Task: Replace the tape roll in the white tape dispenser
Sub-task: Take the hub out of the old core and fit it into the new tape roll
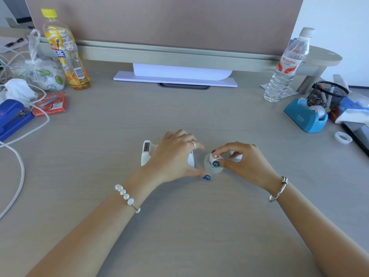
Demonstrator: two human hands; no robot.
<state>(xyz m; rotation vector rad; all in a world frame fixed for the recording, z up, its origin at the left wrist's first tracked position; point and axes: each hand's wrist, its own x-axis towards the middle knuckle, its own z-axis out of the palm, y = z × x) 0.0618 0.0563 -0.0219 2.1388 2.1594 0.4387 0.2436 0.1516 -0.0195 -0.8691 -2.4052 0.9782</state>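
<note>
On the desk point(179, 226), the left hand point(171, 158) steadies the white tape dispenser point(146, 151) while right hand point(242, 162) fingers point(216, 163) pinch the spool point(214, 156) in the tape roll point(212, 168), apparently mid-swap; seating it comes next.

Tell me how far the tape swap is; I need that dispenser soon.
Done: a tape roll is out of the white tape dispenser, lying on the desk. In hand: the left hand covers the dispenser; the right hand pinches a white piece at the roll's core. Left: seating a roll.
</note>
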